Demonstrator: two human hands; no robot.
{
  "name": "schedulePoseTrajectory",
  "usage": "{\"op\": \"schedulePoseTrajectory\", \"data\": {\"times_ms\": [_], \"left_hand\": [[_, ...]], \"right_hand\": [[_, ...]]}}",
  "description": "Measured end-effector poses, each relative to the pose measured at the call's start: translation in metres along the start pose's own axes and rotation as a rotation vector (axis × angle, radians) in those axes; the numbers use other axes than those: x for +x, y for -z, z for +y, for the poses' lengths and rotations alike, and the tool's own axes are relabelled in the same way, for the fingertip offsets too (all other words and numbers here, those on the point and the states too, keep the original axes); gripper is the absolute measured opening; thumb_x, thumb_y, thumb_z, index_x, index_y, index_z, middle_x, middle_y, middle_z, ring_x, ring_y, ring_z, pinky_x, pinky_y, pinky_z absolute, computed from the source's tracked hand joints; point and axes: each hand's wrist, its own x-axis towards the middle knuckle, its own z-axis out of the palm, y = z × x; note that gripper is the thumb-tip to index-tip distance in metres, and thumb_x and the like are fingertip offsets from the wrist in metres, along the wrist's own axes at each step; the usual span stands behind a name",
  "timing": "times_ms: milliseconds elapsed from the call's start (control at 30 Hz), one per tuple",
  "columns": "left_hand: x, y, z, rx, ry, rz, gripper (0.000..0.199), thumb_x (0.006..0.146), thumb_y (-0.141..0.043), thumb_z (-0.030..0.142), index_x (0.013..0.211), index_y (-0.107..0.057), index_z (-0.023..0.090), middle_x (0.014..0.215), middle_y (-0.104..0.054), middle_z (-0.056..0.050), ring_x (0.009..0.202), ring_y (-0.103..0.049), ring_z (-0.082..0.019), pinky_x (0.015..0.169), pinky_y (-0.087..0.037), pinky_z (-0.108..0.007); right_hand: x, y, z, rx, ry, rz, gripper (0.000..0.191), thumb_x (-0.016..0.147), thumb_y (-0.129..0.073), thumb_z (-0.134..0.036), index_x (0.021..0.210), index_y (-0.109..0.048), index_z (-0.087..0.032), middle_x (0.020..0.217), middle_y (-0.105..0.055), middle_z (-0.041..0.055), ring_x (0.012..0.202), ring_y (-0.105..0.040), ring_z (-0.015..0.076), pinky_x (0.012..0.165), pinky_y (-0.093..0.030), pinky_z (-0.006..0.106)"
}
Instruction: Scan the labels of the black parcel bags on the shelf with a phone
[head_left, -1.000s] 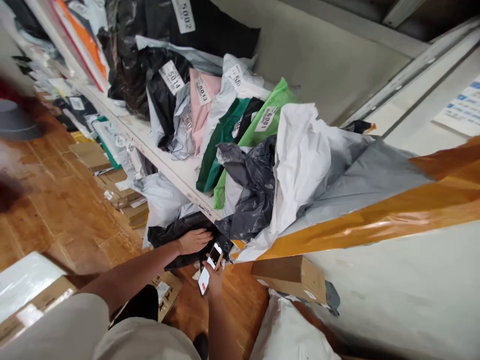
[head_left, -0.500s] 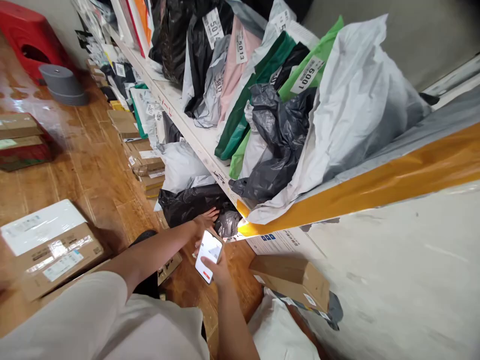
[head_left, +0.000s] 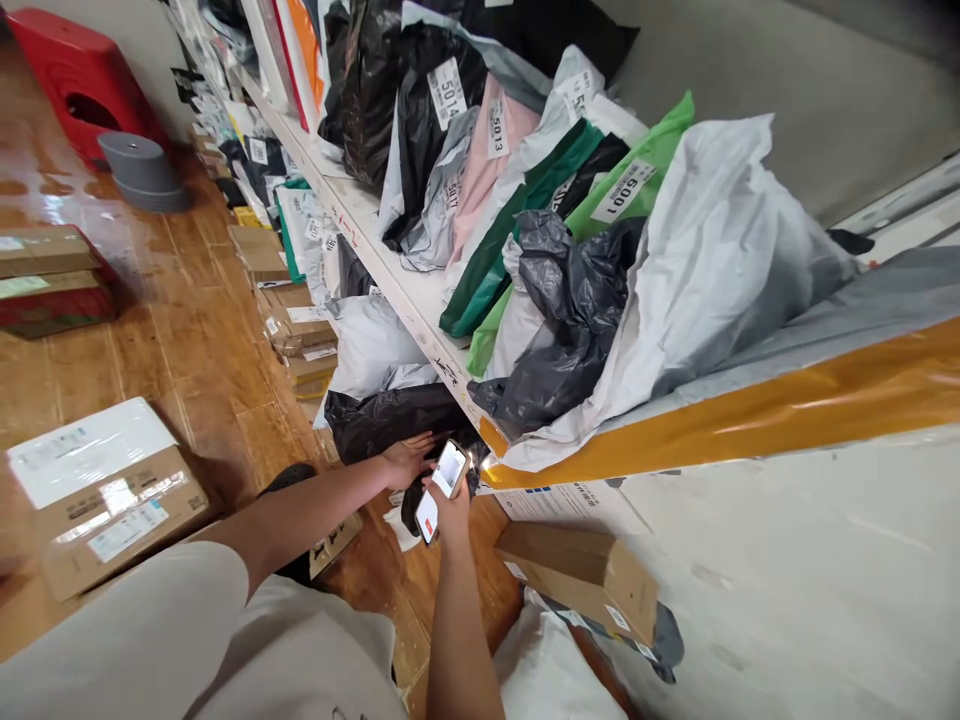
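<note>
My left hand (head_left: 409,461) reaches in under the shelf edge, its visible fingers stretched out against a large black plastic parcel bag (head_left: 390,418). My right hand (head_left: 452,512) is wrapped round a smartphone (head_left: 442,486), whose lit screen faces up toward me. The phone is just right of the left hand and hides part of what lies beneath it. Below the two hands, some black plastic (head_left: 412,503) shows beside a white scrap (head_left: 403,530). A bright light glows by the shelf corner behind the phone.
Above the hands, a white shelf (head_left: 420,300) with yellow tape carries several labelled parcel bags, including a big white one (head_left: 697,230). An open carton (head_left: 574,560) stands by the wall. Another carton (head_left: 112,500), a grey stool (head_left: 142,172) and a red stool (head_left: 82,75) are leftward.
The phone has moved up and right in my right hand, closer to the shelf corner. My left hand is slightly lower. Black plastic and a white scrap now show beneath the hands.
</note>
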Motion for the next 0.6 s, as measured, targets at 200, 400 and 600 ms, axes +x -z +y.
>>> {"op": "schedulePoseTrajectory", "data": {"times_ms": [200, 400, 600], "left_hand": [[-0.005, -0.003, 0.029, -0.055, 0.222, 0.116, 0.051, 0.086, -0.053, 0.026, 0.134, -0.051, 0.012, 0.142, -0.043, -0.016, 0.136, -0.035, -0.024, 0.117, -0.022, -0.043], [-0.034, 0.025, 0.027, -0.012, 0.38, 0.289, 0.034, 0.087, -0.056, 0.025, 0.12, -0.064, 0.031, 0.146, -0.039, -0.008, 0.137, -0.031, -0.029, 0.114, -0.02, -0.053], [-0.033, 0.1, 0.004, 0.047, 0.794, 0.274, 0.07, 0.077, -0.069, 0.044, 0.134, -0.045, 0.012, 0.124, -0.053, -0.021, 0.111, -0.054, -0.037, 0.093, -0.043, -0.047]], "right_hand": [[-0.009, -0.001, 0.006, -0.03, -0.017, 0.049, 0.056, 0.06, -0.076, -0.029, 0.11, -0.052, -0.02, 0.1, -0.067, 0.0047, 0.089, -0.064, 0.0218, 0.08, -0.05, 0.033], [-0.023, 0.009, 0.013, 0.047, -0.027, -0.023, 0.066, 0.057, -0.079, -0.03, 0.116, -0.05, -0.02, 0.094, -0.068, 0.0056, 0.075, -0.065, 0.0198, 0.069, -0.053, 0.032], [-0.007, -0.002, 0.042, 0.154, -0.107, -0.223, 0.045, 0.065, -0.079, -0.037, 0.099, -0.061, -0.012, 0.075, -0.067, 0.0041, 0.062, -0.062, 0.0159, 0.062, -0.054, 0.032]]}}
